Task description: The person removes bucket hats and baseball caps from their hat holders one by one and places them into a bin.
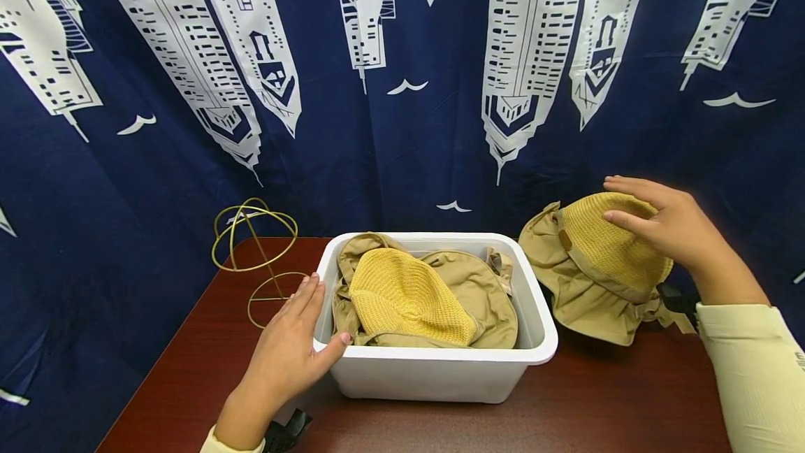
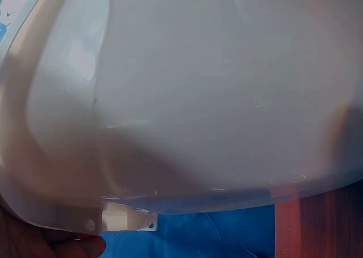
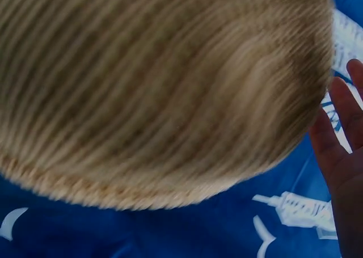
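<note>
A white plastic bin (image 1: 434,375) stands on the table, holding a hat (image 1: 402,299) with a yellow knitted crown and khaki cloth brim. My left hand (image 1: 286,344) is at the bin's left side, its straight fingers along the rim and thumb at the front corner. The bin's wall (image 2: 215,99) fills most of the left wrist view. To the right, a similar sun hat (image 1: 604,250) sits raised and tilted, its support hidden under it. My right hand (image 1: 676,226) is beside its crown, fingers extended and thumb apart. The ribbed crown (image 3: 159,99) looms large in the right wrist view.
On the left of the table, behind my left hand, stands a gold wire hat stand (image 1: 274,271) with nothing on it. A dark blue curtain (image 1: 402,152) with white building prints hangs behind the reddish-brown wooden table (image 1: 207,362).
</note>
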Demonstrator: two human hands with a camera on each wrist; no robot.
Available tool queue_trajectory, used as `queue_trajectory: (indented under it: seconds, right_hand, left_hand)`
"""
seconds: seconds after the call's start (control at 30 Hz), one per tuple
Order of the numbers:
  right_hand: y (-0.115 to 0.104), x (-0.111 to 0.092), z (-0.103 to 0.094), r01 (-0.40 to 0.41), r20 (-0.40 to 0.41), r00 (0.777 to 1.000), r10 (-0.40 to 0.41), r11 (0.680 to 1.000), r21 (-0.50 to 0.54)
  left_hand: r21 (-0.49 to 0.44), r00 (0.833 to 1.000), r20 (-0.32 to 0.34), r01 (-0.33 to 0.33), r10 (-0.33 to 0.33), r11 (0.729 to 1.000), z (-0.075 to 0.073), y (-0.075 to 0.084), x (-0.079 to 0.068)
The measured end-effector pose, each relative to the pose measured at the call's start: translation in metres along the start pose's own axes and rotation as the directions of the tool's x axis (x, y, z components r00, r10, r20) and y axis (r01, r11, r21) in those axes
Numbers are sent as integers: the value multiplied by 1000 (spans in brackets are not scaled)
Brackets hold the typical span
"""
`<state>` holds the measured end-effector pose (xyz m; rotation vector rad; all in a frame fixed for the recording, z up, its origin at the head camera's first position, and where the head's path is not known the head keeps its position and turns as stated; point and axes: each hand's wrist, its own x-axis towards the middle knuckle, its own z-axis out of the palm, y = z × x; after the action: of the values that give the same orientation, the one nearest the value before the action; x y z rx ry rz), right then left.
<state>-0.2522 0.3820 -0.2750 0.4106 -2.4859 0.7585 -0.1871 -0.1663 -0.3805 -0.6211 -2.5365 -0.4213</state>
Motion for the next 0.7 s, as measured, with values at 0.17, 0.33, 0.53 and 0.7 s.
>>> queue_trajectory:
  seconds: [0.17, 0.33, 0.53, 0.7]
  right_hand:
    - [19, -4, -8, -102, 31, 994, 101, 995, 14]
    - [35, -6, -12, -139, 26, 990, 138, 990, 8]
    - [50, -7, -13, -194, 38, 980, 193, 981, 21]
    - [60, -7, -10, -244, 59, 969, 242, 969, 36]
  left_hand:
    - [-1, 1000, 1, 2, -2, 1000, 0, 0, -1]
    - [-4, 1000, -10, -7, 7, 1000, 0, 0, 0]
    - [-15, 999, -28, -18, 17, 1000, 0, -1, 1]
    - [-20, 999, -38, -27, 26, 999, 0, -2, 1]
